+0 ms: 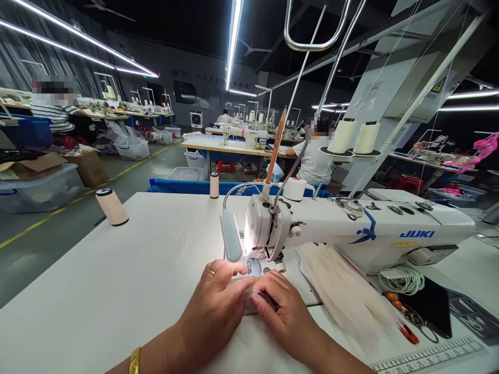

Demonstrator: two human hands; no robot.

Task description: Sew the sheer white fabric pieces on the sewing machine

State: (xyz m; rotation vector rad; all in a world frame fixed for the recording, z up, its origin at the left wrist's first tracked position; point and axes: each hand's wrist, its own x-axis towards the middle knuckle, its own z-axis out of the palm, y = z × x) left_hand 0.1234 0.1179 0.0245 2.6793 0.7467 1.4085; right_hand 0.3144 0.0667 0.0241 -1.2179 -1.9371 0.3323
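Note:
Just in front of the needle area of the white JUKI sewing machine (327,223), my two hands meet. A small piece of pale, sheer fabric (253,292) shows between the fingertips. My left hand (218,301), with a gold ring, is closed, thumb and index finger at the fabric's left side. My right hand (286,314) pinches the fabric from the right with thumb and curled fingers. Most of the fabric is hidden by my fingers. A lit lamp (231,236) hangs beside the machine head, just above my left hand.
Pale fabric pieces (343,288) lie under the machine arm. To the right are a coiled white cable (401,279), a dark phone (429,304), red-handled snips (408,332) and a clear ruler (429,358). Thread cones (112,206) stand on the white table (117,291). Other people sit at machines beyond.

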